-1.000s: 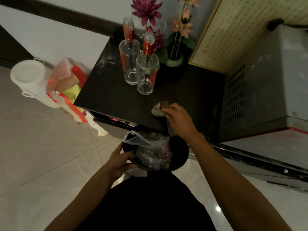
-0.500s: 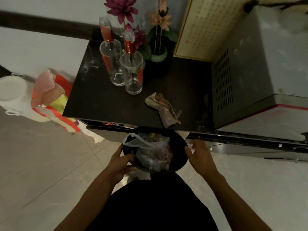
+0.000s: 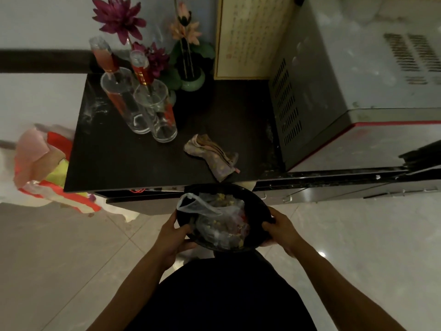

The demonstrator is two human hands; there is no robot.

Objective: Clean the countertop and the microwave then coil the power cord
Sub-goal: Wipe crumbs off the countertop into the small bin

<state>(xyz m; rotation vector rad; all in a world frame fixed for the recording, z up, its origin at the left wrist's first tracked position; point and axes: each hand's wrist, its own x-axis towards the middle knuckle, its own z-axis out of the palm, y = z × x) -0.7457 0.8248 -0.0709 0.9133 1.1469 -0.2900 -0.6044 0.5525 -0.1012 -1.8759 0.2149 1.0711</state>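
1. Black countertop (image 3: 114,161) looks mostly swept, though pale smears show at its far left corner and crumbs lie along the foot of the microwave (image 3: 334,96).
2. The cloth (image 3: 212,156) lies crumpled near the front edge, touched by no hand.
3. I'd say the microwave wiping and the cord are yet to do; no cord shows from here.
4. Both arms reach forward at waist level, just below the counter edge.
5. The left hand (image 3: 173,235) and right hand (image 3: 280,226) grip opposite rims of a bowl (image 3: 260,206) holding a bag (image 3: 214,216) of scraps.
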